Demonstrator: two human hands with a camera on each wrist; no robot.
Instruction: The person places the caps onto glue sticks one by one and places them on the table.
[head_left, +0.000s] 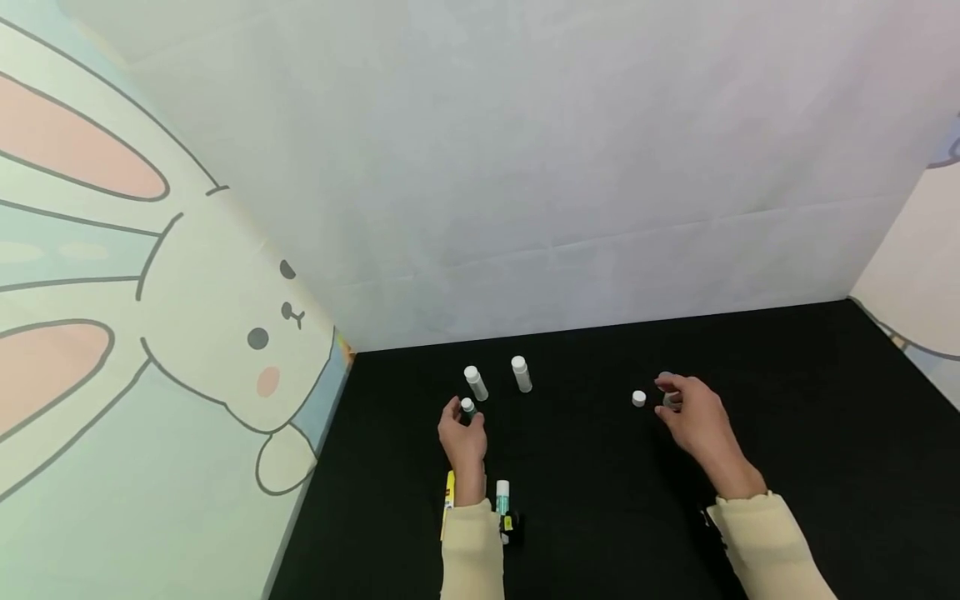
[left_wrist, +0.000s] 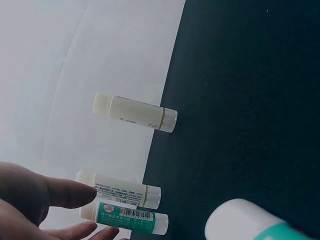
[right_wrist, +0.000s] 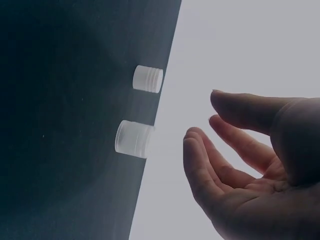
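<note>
My left hand (head_left: 462, 440) reaches around a green-labelled glue stick (left_wrist: 125, 218) that stands upright. In the left wrist view a gap shows between the thumb and the stick, and the fingertips lie along its other side. Just behind it stands a white-labelled glue stick (left_wrist: 120, 190), and a second white-labelled glue stick (left_wrist: 135, 112) is a little to the right of that. Over on the right, my right hand (head_left: 697, 417) has its thumb and fingers spread beside a translucent cap (right_wrist: 134, 139), apart from it. A smaller white cap (right_wrist: 148, 79) sits to the left of the translucent one.
Close to my left forearm are a yellow stick-shaped item (head_left: 449, 492), a teal-and-white glue stick (head_left: 502, 493) and a small black object (head_left: 510, 523) with a yellow-green label. The black table (head_left: 585, 467) meets a pale wall (head_left: 570, 167) at the back; a rabbit-printed wall (head_left: 202, 350) borders the left.
</note>
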